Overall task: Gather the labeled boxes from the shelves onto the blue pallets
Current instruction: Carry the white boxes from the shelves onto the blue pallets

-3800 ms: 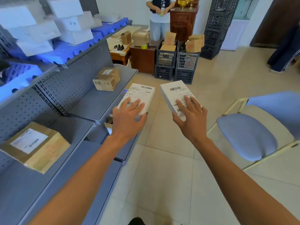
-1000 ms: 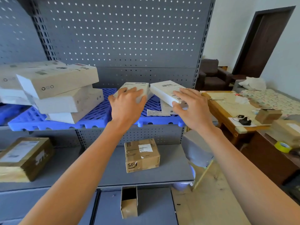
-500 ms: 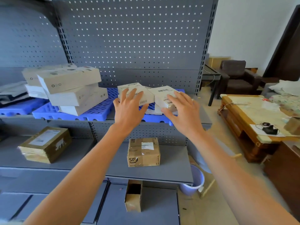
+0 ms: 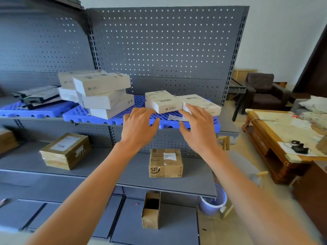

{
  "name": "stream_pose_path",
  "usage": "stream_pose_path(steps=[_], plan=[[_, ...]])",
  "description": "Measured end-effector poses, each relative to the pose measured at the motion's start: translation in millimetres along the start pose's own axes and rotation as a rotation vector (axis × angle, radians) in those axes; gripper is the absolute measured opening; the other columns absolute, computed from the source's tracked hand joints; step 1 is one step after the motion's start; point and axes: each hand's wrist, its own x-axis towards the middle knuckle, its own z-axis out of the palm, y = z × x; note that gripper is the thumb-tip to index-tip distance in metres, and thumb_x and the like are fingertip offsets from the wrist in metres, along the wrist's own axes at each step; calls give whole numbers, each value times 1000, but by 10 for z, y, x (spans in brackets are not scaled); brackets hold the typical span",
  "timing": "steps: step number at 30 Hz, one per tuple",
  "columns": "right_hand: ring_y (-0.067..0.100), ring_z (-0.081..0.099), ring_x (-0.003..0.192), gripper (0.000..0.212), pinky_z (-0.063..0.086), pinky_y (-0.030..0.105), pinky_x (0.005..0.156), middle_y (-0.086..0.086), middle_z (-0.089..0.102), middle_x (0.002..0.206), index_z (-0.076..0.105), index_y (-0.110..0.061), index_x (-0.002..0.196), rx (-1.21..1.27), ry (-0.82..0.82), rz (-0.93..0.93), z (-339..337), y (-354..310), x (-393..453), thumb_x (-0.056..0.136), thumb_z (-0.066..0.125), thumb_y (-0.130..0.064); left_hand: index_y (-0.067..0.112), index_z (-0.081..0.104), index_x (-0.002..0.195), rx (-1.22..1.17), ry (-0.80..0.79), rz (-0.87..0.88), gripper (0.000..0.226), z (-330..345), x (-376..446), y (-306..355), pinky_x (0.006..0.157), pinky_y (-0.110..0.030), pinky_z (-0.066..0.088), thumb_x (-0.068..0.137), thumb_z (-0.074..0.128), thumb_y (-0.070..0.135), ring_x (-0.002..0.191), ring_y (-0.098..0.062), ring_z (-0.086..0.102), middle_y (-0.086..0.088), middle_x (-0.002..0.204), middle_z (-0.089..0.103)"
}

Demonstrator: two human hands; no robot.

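Note:
Two white labeled boxes lie side by side on the blue pallet point(image 4: 99, 119) on the upper shelf: the left white box point(image 4: 162, 101) and the right white box point(image 4: 200, 103). My left hand point(image 4: 138, 128) hovers just in front of the left box, fingers spread, holding nothing. My right hand point(image 4: 198, 128) is open too, its fingertips at the near edge of the right box. A stack of several white boxes point(image 4: 102, 92) sits on the same pallet to the left.
On the middle shelf point(image 4: 123, 175) stand a brown SF carton point(image 4: 165, 162) and a taped brown carton point(image 4: 66, 151). A small open carton point(image 4: 151, 209) stands below. A second blue pallet point(image 4: 26, 112) holds dark items. A wooden table point(image 4: 283, 131) and armchair point(image 4: 263, 91) are at right.
Both hands carried the two white boxes to the upper shelf, set them on the blue pallet, let go and drew back toward me. The view has pulled back.

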Motion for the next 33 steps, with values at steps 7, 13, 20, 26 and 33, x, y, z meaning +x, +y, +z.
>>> stream_pose_path(steps=[7,13,20,26,33], plan=[[23,45,134,37,33,46,111,2,58,141,63,-18,134,128,-226,6,224,-1025,-99,98,58,-27,27,57,139,53,-125,-70,44,-696,-674,-663,107,-45,36,100,51,46,131,-23,49,0,138,61],[21,44,137,39,35,42,114,1,54,145,60,-19,138,257,-347,-88,443,-2195,-112,101,55,-31,28,59,138,103,-115,-194,42,-1571,-1292,-1415,102,-45,45,99,54,44,127,-25,54,3,137,62],[23,48,132,38,41,41,109,-1,58,141,60,-20,136,381,-472,-225,737,-3543,-167,100,56,-30,34,57,135,174,-106,-392,41,-2435,-2111,-2329,101,-45,49,98,51,49,121,-23,57,4,136,62],[22,55,125,37,40,34,106,2,63,135,63,-16,132,487,-582,-337,1058,-4570,-212,96,60,-26,29,55,140,231,-51,-546,44,-2998,-2706,-2939,102,-44,47,100,51,48,125,-24,56,1,140,60],[18,52,131,42,41,38,111,-3,59,141,59,-24,137,581,-655,-415,1615,-5432,-199,97,59,-34,25,61,135,249,-21,-719,44,-3251,-3167,-3669,98,-44,51,97,56,48,120,-24,61,1,132,66]])
